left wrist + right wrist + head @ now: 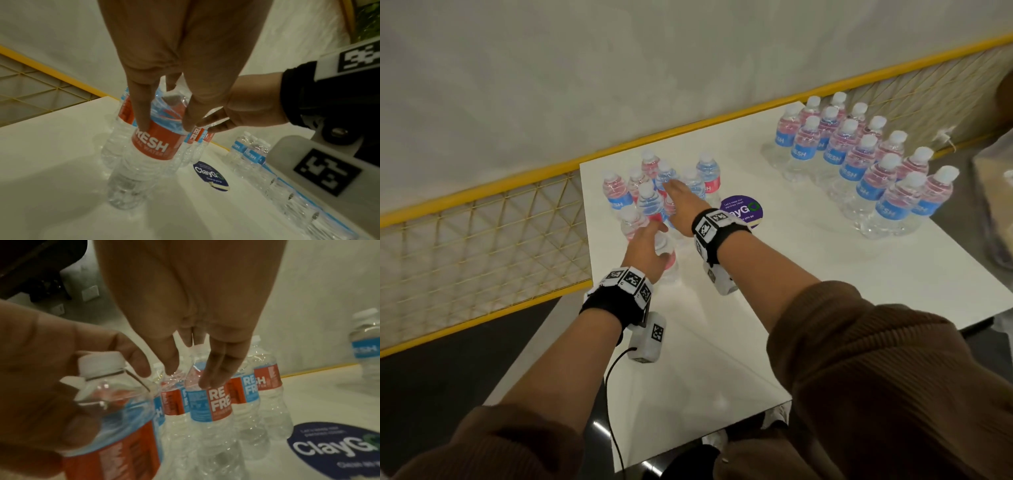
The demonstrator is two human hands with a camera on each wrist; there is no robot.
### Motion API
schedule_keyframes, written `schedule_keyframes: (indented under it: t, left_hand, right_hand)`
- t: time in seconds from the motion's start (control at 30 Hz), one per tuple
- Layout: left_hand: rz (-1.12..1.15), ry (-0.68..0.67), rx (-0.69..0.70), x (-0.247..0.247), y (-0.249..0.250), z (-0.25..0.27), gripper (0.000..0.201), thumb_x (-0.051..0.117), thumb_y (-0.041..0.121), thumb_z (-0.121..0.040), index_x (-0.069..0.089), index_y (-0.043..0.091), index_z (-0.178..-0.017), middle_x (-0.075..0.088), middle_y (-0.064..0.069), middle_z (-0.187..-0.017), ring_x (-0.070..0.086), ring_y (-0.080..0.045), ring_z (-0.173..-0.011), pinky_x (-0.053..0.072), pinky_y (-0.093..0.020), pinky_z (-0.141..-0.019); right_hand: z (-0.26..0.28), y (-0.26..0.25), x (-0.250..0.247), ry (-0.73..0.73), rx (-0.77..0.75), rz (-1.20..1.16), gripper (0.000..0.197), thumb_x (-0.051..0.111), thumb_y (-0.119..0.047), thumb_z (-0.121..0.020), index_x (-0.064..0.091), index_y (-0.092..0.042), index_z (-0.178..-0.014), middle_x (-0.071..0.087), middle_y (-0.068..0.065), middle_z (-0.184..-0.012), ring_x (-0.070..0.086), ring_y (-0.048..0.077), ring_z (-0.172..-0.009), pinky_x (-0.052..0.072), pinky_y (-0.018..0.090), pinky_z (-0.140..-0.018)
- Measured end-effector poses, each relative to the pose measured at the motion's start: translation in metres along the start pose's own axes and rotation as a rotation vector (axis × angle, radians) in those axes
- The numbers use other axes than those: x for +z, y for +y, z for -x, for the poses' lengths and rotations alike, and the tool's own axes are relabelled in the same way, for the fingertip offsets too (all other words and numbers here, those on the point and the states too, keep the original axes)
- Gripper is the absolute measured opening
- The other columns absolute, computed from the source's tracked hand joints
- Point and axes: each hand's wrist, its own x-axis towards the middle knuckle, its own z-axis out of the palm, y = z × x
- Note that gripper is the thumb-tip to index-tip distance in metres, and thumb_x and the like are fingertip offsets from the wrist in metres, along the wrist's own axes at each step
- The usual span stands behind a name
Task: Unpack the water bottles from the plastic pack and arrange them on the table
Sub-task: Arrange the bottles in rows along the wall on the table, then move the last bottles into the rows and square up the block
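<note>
"re fre" is read in white on the red and blue label of a water bottle (209, 404). "resh" is seen on a nearer bottle's red label (152, 146). "clayg" is printed on a round dark sticker (337, 449) on the tabletop (320, 402).

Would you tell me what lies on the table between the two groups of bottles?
In the head view, the round purple sticker lies beside the left group of bottles; bare white table runs on to the right group of bottles.

Left hand (176, 68) grips an upright bottle (144, 155).
</note>
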Motion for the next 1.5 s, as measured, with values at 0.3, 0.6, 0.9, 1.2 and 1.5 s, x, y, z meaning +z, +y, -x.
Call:
schedule_keyframes:
  t: [0.3, 0.6, 0.9, 1.2, 1.5]
  left_hand:
    - [0.06, -0.036, 0.017, 0.005, 0.002, 0.003, 0.042, 0.066, 0.006, -0.077, 0.046, 0.01, -0.114, 0.05, -0.008, -0.096, 0.051, -0.027, -0.086, 0.036, -0.027, -0.072]
    - [0.071, -0.168, 0.103, 0.051, 0.051, -0.023, 0.049, 0.072, 0.01, -0.075, 0.045, 0.014, -0.116, 0.056, -0.013, -0.103, 0.052, -0.026, -0.087, 0.039, -0.028, -0.071]
    - [0.185, -0.249, 0.174, 0.127, 0.13, -0.053, 0.05, 0.067, 0.003, -0.078, 0.043, 0.011, -0.121, 0.052, -0.006, -0.11, 0.055, -0.025, -0.103, 0.044, -0.028, -0.084]
    - [0.279, -0.204, 0.103, 0.18, 0.163, -0.102, 0.065, 0.067, 0.007, -0.075, 0.038, 0.02, -0.131, 0.059, -0.009, -0.115, 0.059, -0.026, -0.101, 0.051, -0.038, -0.085]
    - [0.282, -0.262, 0.002, 0.221, 0.134, -0.124, 0.067, 0.074, 0.012, -0.073, 0.043, 0.016, -0.132, 0.058, -0.001, -0.116, 0.057, -0.018, -0.102, 0.047, -0.033, -0.092]
  right_hand:
    - [0.026, 0.027, -0.007, 0.142, 0.167, 0.02, 0.028, 0.056, -0.005, -0.087, 0.058, -0.007, -0.115, 0.038, 0.016, -0.134, 0.054, 0.032, -0.11, 0.041, 0.032, -0.095]
    - [0.069, 0.089, -0.064, 0.1, 0.37, 0.151, 0.031, 0.056, -0.018, -0.085, 0.061, -0.006, -0.113, 0.055, 0.015, -0.12, 0.057, 0.03, -0.106, 0.047, 0.031, -0.084]
    - [0.133, 0.163, -0.099, 0.213, 0.27, 0.104, 0.041, 0.052, -0.01, -0.089, 0.049, -0.015, -0.129, 0.048, 0.006, -0.131, 0.047, 0.029, -0.114, 0.037, 0.032, -0.094]
    - [0.149, 0.198, -0.102, 0.297, 0.219, 0.004, 0.071, 0.057, 0.001, -0.08, 0.032, -0.02, -0.143, 0.037, 0.005, -0.144, 0.037, 0.029, -0.126, 0.033, 0.032, -0.104]
    - [0.136, 0.228, -0.026, 0.517, 0.579, -0.574, 0.095, 0.086, -0.026, -0.062, 0.027, -0.01, -0.135, 0.043, 0.01, -0.126, 0.047, 0.024, -0.116, 0.044, 0.032, -0.097]
